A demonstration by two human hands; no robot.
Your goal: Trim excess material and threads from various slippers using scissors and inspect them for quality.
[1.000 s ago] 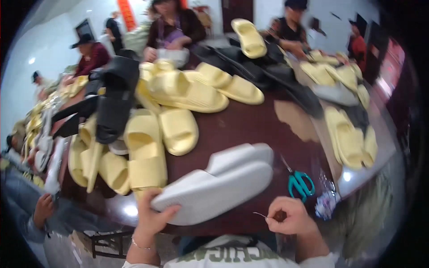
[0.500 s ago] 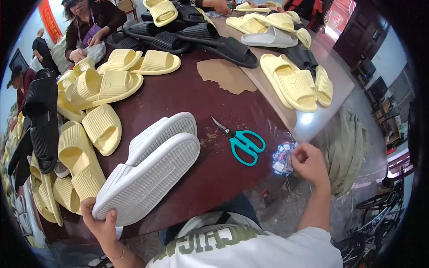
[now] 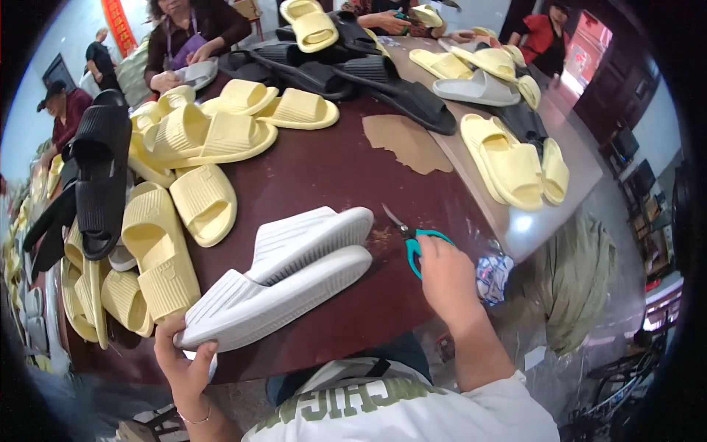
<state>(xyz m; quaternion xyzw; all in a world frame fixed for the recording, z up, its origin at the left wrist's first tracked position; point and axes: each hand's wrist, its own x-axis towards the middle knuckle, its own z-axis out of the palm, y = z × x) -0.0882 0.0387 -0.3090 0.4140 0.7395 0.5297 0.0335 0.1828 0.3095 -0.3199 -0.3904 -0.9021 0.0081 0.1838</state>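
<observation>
My left hand (image 3: pixel 188 361) grips a pair of white slide slippers (image 3: pixel 283 303) by one end, thumb on the near side. The slippers lie tilted on their sides, one against the other, over the dark red table (image 3: pixel 309 173). My right hand (image 3: pixel 448 278) is closed over the teal handles of a pair of scissors (image 3: pixel 409 234), which rest on the table with their blades pointing away to the left. The fingertips are partly hidden beneath the hand. Just right of it, a bundle of small blue and white tags (image 3: pixel 494 280) hangs at the table's edge.
Yellow slippers (image 3: pixel 158 239) and black slippers (image 3: pixel 103 173) crowd the left side. More black ones (image 3: pixel 317 74) pile up at the back. A brown cardboard scrap (image 3: pixel 407 143) lies mid-table. Yellow slippers (image 3: pixel 508 166) sit on a lighter table at right. Co-workers (image 3: pixel 193 37) are across the table.
My right hand has left the tags and moved left onto the scissors' handles. The white slippers have turned, showing less of the near sole. The whole view has shifted.
</observation>
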